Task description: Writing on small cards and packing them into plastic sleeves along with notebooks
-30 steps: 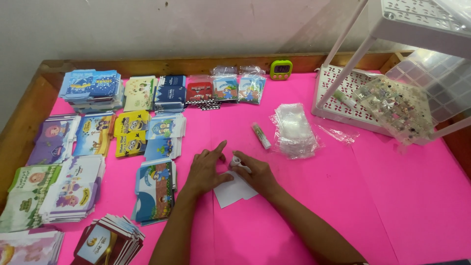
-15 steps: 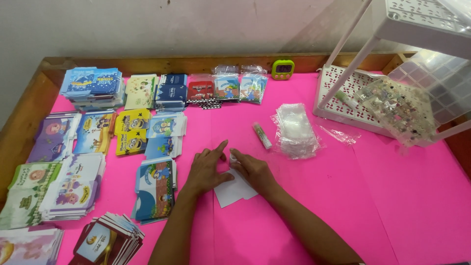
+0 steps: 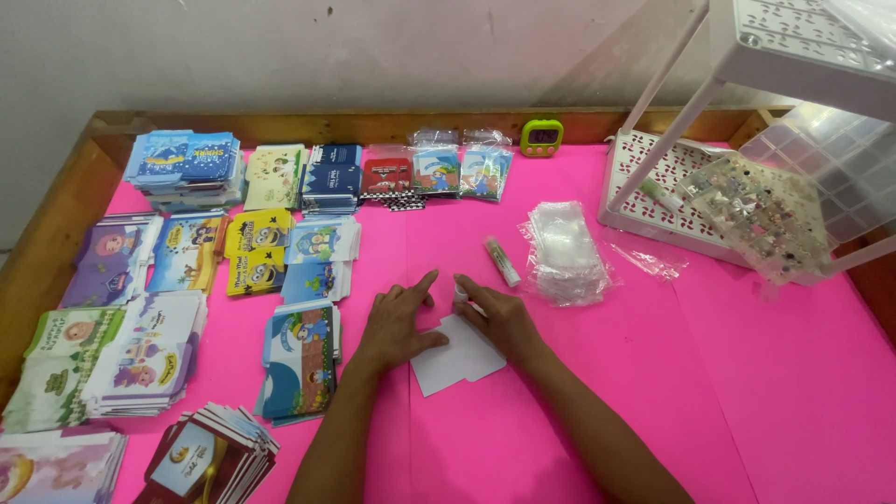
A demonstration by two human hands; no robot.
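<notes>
Little has moved since the earlier frames: both hands stay on the white card, fingers only slightly re-set. Stacks of printed envelopes (image 3: 140,350) fill the table from nine to eleven o'clock. Left hand (image 3: 397,322) lies flat, palm down, fingers spread toward twelve o'clock, pressing the white card (image 3: 457,359) onto the pink table (image 3: 747,373); it pins the card and grasps nothing. Card sits at table centre, between the hands. It looks light, thin, stiff enough to crease, easily bent; best taken by an edge or free corner. Right hand (image 3: 495,315) rests on the card's one o'clock corner, fingers curled around a small white object (image 3: 459,294); what it is I cannot tell. Glue stick (image 3: 501,260) lies at one o'clock, clear plastic sleeves (image 3: 565,252) just beyond, white rack (image 3: 672,201) at two o'clock.
</notes>
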